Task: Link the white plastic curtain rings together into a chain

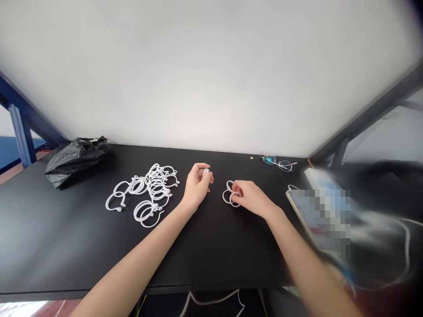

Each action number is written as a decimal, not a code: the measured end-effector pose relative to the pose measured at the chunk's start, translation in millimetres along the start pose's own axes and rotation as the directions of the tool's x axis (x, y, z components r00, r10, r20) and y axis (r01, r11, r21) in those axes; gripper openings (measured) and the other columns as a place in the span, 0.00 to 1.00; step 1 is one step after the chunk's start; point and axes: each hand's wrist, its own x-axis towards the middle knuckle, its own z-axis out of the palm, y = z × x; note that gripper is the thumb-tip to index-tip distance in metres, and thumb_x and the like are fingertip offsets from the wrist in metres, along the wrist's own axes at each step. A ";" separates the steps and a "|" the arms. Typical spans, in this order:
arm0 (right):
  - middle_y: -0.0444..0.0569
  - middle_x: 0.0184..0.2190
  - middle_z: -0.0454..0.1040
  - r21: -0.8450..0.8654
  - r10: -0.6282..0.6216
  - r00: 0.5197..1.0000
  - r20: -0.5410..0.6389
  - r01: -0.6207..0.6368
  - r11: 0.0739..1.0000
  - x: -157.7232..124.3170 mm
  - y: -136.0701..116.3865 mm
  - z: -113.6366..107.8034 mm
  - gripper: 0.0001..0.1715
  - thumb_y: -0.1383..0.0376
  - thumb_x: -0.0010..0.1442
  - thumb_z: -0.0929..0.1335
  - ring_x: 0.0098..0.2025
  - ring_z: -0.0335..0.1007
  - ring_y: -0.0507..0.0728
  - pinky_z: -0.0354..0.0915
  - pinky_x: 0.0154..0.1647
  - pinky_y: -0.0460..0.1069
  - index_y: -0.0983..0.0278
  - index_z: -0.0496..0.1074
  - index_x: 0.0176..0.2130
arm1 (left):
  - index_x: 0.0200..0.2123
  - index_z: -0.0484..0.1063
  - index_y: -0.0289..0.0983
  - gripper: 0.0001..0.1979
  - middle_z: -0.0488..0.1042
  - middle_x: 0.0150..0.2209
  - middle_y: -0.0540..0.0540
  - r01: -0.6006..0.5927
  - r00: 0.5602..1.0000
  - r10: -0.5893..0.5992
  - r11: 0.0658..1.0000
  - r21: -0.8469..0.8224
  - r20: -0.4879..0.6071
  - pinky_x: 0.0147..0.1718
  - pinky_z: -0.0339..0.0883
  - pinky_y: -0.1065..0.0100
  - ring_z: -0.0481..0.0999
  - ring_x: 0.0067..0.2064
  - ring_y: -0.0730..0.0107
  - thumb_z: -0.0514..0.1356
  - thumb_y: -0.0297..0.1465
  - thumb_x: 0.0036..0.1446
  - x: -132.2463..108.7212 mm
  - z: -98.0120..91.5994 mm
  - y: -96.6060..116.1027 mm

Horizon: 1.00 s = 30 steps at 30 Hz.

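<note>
My left hand (197, 187) is raised a little above the black table (66, 237), fingers pinched on a small white plastic ring (205, 172). My right hand (250, 197) rests on the table with its fingers closed on a few white plastic rings (228, 194) that lie linked together under the fingertips. To the left of my left hand lies a loose pile of several white open rings (150, 190).
A crumpled black plastic bag (76, 159) sits at the far left. A pair of glasses (277, 162) lies by the white wall. At the right are a phone (319, 218) and white cables (405, 246). Blue and dark frame bars stand at both sides.
</note>
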 end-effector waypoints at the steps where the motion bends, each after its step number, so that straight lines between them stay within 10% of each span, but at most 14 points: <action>1: 0.42 0.26 0.67 -0.026 0.000 1.000 0.013 0.000 1.000 -1.3 -2.9 -0.5 0.03 0.66 0.51 0.66 0.25 0.59 0.50 0.51 0.25 0.46 0.62 0.64 0.28 | 0.40 0.65 0.39 0.12 0.68 0.25 0.54 0.010 1.000 -0.010 1.000 -0.004 -0.008 0.19 0.62 0.77 0.70 0.29 0.73 0.58 0.31 0.51 -0.2 0.3 -0.1; 13: 0.39 0.25 0.62 0.377 -0.190 0.982 0.025 0.166 0.911 -5.2 -15.1 3.5 0.03 0.69 0.49 0.66 0.25 0.57 0.48 0.57 0.27 0.45 0.62 0.65 0.28 | 0.39 0.67 0.39 0.11 0.74 0.38 0.48 0.040 0.999 -0.039 0.999 -0.034 0.021 0.32 0.71 0.73 0.73 0.47 0.66 0.60 0.34 0.52 -5.2 3.0 4.7; 22: 0.44 0.29 0.70 0.474 -0.140 0.976 -0.165 0.203 0.857 -2.0 -14.8 3.1 0.04 0.66 0.56 0.65 0.28 0.64 0.50 0.63 0.28 0.46 0.63 0.70 0.32 | 0.33 0.69 0.37 0.08 0.71 0.28 0.51 0.025 0.941 -0.060 0.994 0.108 0.332 0.29 0.66 0.73 0.71 0.31 0.73 0.59 0.36 0.56 -11.5 6.8 -1.2; 30: 0.44 0.30 0.71 0.538 -0.109 0.985 -0.132 0.164 0.827 -2.7 -15.5 7.0 0.05 0.65 0.59 0.64 0.28 0.66 0.50 0.63 0.28 0.46 0.62 0.68 0.37 | 0.37 0.69 0.37 0.13 0.73 0.29 0.50 -0.005 0.954 -0.020 0.997 0.083 0.299 0.28 0.63 0.73 0.70 0.28 0.75 0.62 0.41 0.56 -14.0 7.1 -1.5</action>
